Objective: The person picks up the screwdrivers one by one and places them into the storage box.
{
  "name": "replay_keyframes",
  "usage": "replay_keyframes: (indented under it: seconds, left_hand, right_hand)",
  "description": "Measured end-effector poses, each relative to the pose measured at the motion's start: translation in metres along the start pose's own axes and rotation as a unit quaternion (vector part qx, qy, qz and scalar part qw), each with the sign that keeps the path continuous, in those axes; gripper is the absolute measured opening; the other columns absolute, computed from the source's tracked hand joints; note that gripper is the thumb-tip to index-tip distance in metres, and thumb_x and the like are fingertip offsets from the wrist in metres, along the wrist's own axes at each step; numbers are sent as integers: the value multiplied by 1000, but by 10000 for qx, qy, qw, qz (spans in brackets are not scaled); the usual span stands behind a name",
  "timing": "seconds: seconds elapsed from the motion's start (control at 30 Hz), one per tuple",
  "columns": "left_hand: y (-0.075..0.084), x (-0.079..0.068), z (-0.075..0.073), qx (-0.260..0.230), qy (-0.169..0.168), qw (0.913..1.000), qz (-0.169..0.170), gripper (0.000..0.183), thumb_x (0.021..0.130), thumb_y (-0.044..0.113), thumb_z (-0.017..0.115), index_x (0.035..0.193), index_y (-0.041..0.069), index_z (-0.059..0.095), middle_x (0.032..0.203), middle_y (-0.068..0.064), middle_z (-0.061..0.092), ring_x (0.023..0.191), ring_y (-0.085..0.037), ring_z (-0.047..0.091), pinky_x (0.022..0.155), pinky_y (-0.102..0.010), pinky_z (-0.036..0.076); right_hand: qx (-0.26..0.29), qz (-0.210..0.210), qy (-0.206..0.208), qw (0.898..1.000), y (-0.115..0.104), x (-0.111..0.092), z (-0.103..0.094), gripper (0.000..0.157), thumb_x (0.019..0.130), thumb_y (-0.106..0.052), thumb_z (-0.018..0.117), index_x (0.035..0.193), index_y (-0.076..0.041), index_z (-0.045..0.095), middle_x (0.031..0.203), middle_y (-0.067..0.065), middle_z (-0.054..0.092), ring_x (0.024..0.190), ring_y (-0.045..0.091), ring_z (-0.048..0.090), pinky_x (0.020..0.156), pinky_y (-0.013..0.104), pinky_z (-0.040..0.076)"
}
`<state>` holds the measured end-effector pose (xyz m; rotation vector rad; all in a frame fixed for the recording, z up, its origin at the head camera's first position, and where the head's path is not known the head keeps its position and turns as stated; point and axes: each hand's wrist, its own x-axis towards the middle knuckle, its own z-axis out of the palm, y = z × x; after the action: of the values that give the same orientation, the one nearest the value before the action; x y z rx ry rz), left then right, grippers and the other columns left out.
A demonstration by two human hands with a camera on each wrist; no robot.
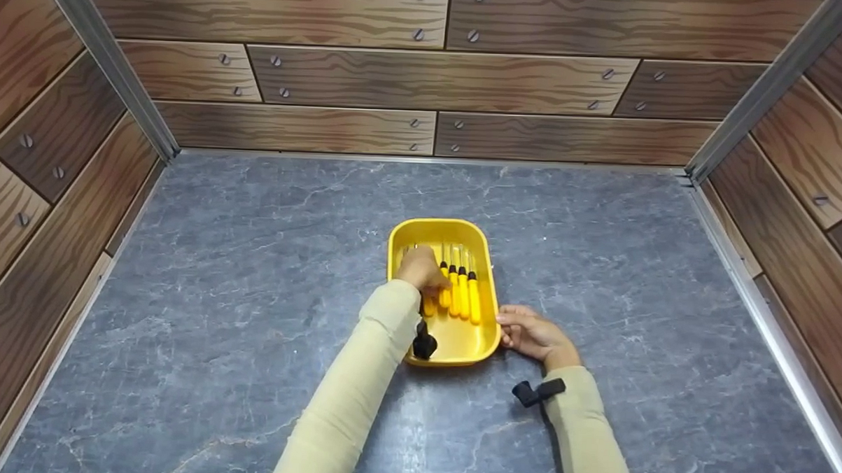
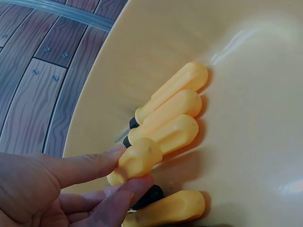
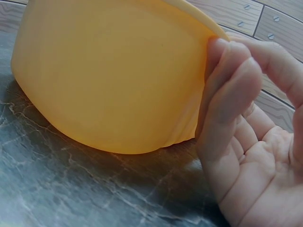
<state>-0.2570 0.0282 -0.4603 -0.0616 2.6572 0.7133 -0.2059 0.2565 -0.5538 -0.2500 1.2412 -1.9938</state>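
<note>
A yellow oblong tray (image 1: 452, 346) with rounded corners sits on the grey floor. Several screwdrivers (image 1: 464, 294) with yellow handles and black collars lie side by side in it, shafts toward the far end. My left hand (image 1: 421, 270) reaches inside and pinches one screwdriver (image 2: 141, 158) by its handle between thumb and fingers, raised a little over its neighbours. Its shaft is hidden by the hand. On the tray's right side, my right hand (image 1: 533, 331) grips the rim, fingers (image 3: 227, 99) against the outer wall.
Grey marbled flooring (image 1: 251, 272) surrounds the tray. Wood-patterned panels (image 1: 440, 80) stand at the back and both sides, joined by metal strips (image 1: 775, 333). A black wrist camera (image 1: 424, 343) on the left sleeve overlaps the tray's near left corner.
</note>
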Motion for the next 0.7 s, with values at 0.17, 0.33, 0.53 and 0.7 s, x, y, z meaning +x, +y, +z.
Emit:
replay_keyframes:
  seconds: [0.17,0.33,0.53,0.7]
  left_hand:
    - [0,0,1,42,7,10000,33,44,75,27,82,106,0,69,105,-14,73,91,-25,70,84,-25,57]
    - [0,1,1,-149,-161,9997,-83,38,77,23,81,104,-1,69,88,-12,77,66,-17,73,58,-18,56]
    - [-2,2,-1,-197,-229,9995,-39,32,79,20,77,101,-1,68,84,-11,77,63,-15,73,38,-13,40]
    - [-5,1,-7,18,-93,9997,220,28,83,26,74,94,1,71,84,-11,77,69,-16,75,41,-11,41]
  right_hand:
    - [-12,-43,-48,10000,1,-1,-1,22,98,-7,47,85,-14,64,68,-8,67,59,1,59,55,10,45]
    - [-22,-27,-56,10000,0,-3,0,24,98,-7,45,86,-15,64,68,-8,67,59,1,59,55,10,45]
    - [-19,8,26,10000,-5,-6,4,30,100,-4,40,84,-14,63,68,-7,66,60,2,58,57,12,46]
    - [-48,-7,-224,9997,-9,-6,4,30,100,-2,38,87,-13,64,74,-5,68,64,4,61,61,14,50]
